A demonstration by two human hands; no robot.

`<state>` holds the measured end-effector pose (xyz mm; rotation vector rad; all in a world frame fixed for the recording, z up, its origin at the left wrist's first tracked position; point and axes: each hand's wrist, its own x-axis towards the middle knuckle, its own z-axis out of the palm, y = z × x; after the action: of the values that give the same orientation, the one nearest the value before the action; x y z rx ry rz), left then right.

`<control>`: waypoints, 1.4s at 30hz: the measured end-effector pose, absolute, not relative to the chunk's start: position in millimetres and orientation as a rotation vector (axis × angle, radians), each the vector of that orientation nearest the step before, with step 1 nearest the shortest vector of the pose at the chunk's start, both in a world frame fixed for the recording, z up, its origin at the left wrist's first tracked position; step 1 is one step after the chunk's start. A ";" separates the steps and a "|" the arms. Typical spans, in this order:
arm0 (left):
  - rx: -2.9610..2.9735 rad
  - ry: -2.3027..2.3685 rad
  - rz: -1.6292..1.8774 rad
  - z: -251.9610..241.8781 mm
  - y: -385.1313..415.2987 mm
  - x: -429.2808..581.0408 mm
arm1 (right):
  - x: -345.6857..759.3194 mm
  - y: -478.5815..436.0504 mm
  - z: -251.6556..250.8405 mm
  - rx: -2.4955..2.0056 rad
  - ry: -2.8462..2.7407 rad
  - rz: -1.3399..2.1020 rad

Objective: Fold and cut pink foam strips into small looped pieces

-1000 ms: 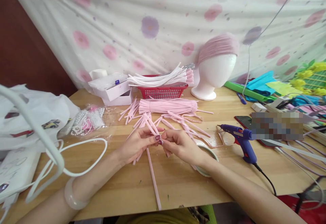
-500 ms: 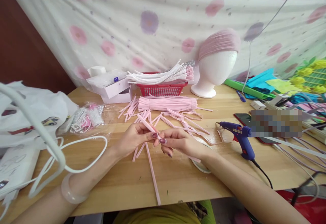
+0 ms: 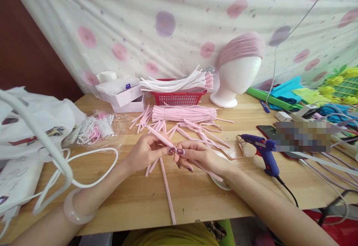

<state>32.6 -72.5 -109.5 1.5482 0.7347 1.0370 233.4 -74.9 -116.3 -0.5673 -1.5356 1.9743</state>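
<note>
My left hand [image 3: 145, 152] and my right hand [image 3: 197, 155] meet thumb to thumb above the wooden table [image 3: 190, 197], both pinched on a short pink strip [image 3: 159, 135] that slants up to the left. Another pink strip [image 3: 208, 172] trails from under my right fingers. A long pink strip [image 3: 167, 190] lies on the table below my hands, running toward the front edge. Loose pink strips [image 3: 195, 132] are scattered just behind my hands, and a tied bundle of pink strips [image 3: 184, 113] lies behind those.
A blue glue gun [image 3: 263, 150] with a black cord rests at the right. A red basket [image 3: 177, 97] of white strips, a white foam head [image 3: 237, 80] in a pink band, white boxes [image 3: 123, 97], a bead bag [image 3: 93, 128], white bags and cords at left, coloured paper at right.
My hands have drawn slightly together and lowered, and the short strip between them now slants up to the left rather than standing among a fanned cluster. The view shifted a little.
</note>
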 end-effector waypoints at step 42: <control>1.456 1.063 1.147 -129.0 -77.1 44.1 | 228.5 -71.5 -130.8 -0.816 -2.365 -0.272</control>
<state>44.1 -77.1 -129.0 1.4564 1.0625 1.1467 228.5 -71.5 -130.8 -0.8155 -2.3652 -0.2716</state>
